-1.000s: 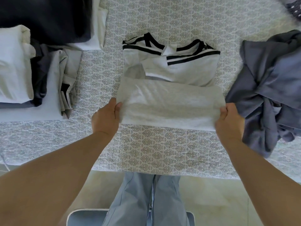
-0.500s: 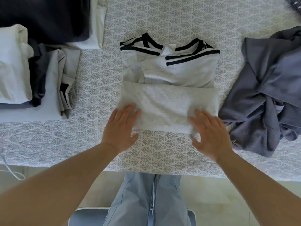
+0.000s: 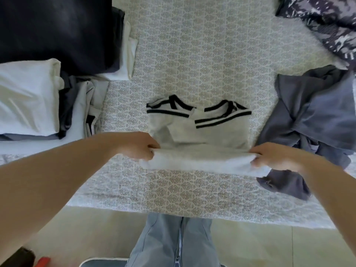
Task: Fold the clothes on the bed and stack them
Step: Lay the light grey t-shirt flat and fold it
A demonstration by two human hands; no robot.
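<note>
A stack of folded white, grey and dark clothes (image 3: 48,97) is lying at the far left of the bed with the pale patterned cover (image 3: 202,54). Beside it, the left hand (image 3: 137,146) is curling its grip round the left end of the near folded edge of the light grey T-shirt with black striped trim (image 3: 198,130), which is lying in the middle of the bed. The right hand (image 3: 277,157) is pinching the right end of that same edge, which is lifted slightly off the cover. Just beside that hand, a crumpled slate-blue garment (image 3: 312,130) is lying unfolded at the right, with a dark patterned cloth (image 3: 327,24) beyond it.
</note>
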